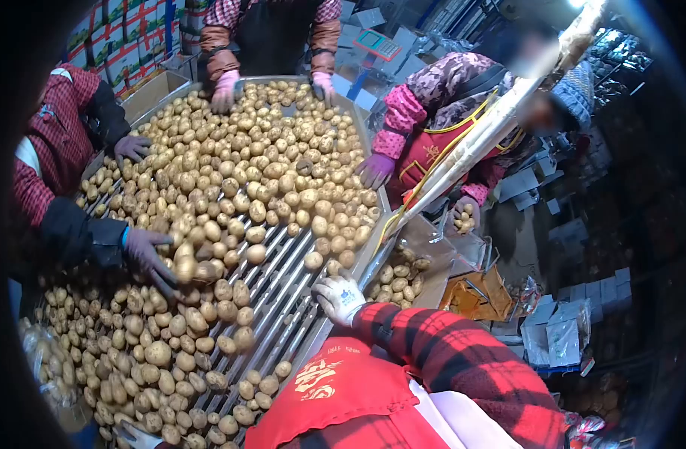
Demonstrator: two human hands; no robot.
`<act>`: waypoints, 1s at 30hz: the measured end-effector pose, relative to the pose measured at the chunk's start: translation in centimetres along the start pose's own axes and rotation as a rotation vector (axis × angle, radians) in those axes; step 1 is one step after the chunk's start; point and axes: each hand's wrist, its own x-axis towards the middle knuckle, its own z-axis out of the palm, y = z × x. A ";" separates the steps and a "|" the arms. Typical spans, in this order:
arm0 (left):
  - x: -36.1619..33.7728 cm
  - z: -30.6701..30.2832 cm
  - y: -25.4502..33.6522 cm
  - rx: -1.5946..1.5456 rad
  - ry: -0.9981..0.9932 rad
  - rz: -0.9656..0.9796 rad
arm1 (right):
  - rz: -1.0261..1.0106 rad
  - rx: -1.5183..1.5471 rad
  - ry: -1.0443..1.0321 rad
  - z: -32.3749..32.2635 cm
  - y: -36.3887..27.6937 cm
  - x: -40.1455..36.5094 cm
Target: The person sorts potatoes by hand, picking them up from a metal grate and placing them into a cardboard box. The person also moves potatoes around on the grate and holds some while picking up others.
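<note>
My right hand (pixel 339 298), in a white knit glove, lies on the right rim of a slatted metal sorting table (pixel 287 273), with its fingers apart. Just beyond its fingertips sit a few potatoes (pixel 332 267). At the bottom left edge, my left hand (pixel 137 435), also white-gloved, is partly cut off by the frame. Its visible fingers are stretched out against the heap of small potatoes (pixel 158 353), and no potato shows in its grip. Potatoes cover most of the table, while bare slats show through the middle.
Co-workers' gloved hands touch the potatoes at left (pixel 150 258) and at the far side (pixel 224 91). At right, a co-worker's hand (pixel 462 215) holds potatoes. A box of potatoes (pixel 397 283) stands below the right rim, beside a slanting pole (pixel 474 150). Stacked cartons (pixel 122 45) stand behind.
</note>
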 end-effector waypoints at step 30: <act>-30.5 25.9 40.4 0.370 -0.942 0.985 | -0.023 -0.048 0.029 1.9 1.0 -0.4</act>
